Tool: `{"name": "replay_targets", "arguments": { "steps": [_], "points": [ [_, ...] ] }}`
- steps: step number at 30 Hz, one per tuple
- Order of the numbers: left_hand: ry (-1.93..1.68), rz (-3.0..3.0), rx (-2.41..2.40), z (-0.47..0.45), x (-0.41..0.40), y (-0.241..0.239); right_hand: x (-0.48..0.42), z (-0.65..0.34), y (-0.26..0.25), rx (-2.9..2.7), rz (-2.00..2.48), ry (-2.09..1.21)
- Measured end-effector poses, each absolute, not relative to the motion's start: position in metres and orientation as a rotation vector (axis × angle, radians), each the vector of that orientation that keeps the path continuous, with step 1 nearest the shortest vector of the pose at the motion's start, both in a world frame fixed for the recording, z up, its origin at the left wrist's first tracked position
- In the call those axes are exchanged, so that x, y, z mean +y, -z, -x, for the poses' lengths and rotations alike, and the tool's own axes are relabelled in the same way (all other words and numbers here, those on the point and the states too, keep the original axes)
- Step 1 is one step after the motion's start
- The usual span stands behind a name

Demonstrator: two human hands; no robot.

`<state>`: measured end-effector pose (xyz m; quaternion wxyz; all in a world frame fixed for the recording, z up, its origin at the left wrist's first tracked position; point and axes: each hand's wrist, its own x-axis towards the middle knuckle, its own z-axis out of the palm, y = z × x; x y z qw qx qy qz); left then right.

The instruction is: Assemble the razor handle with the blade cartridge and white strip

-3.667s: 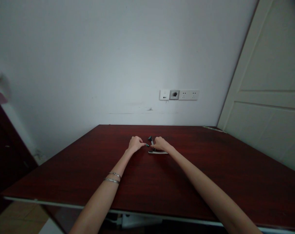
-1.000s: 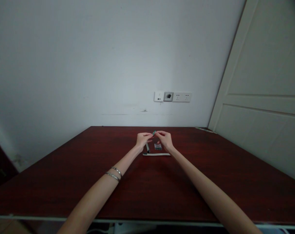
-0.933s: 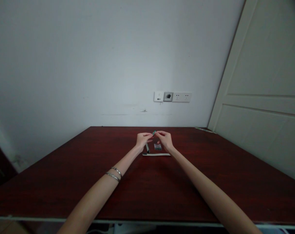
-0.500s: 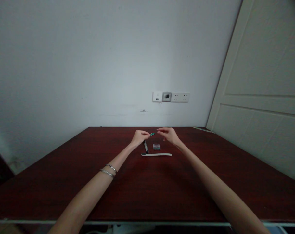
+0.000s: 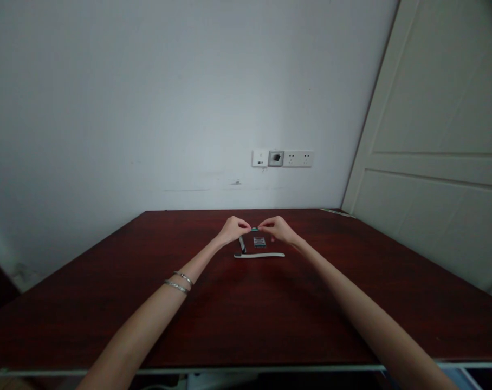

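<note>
Both my arms reach out over a dark red wooden table [image 5: 246, 314]. A tiny green piece [image 5: 254, 229] is pinched between the fingertips of my left hand [image 5: 232, 229] and my right hand [image 5: 276, 229], a little above the tabletop. Just below them lie a dark pen-like stick [image 5: 241, 244], a small clear rectangular packet [image 5: 259, 242] and a long white strip [image 5: 259, 255]. Two silver bracelets [image 5: 177, 281] sit on my left wrist.
A white wall rises behind the table, with a row of sockets [image 5: 282, 158] above the far edge. A cream panelled door [image 5: 433, 162] stands at the right. A thin pale item [image 5: 337, 212] lies at the table's far right corner.
Half a second ago my right hand was apart from the green piece, which my left hand held alone; now the right fingertips have closed onto it again. The view shifted slightly.
</note>
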<state>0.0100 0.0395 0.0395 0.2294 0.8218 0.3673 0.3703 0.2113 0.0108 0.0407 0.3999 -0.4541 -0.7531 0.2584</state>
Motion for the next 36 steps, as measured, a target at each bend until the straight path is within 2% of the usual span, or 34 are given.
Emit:
{"name": "replay_targets", "arguments": {
  "steps": [7,16,25,36],
  "points": [
    [-0.950,-2.312,1.061,-0.015,0.045,-0.026,0.025,-0.220,-0.028,-1.907,1.216,-0.676],
    [-0.587,-2.707,0.951,-0.034,0.054,-0.001,0.031,-0.230,0.000,-1.882,1.357,-0.619],
    [-0.484,-2.601,1.093,-0.045,0.051,0.001,0.033,-0.227,0.007,-1.907,1.342,-0.650],
    [-0.515,-2.588,1.105,-0.042,0.055,0.004,0.045,-0.233,0.014,-2.139,1.260,-0.286]
  ]
}}
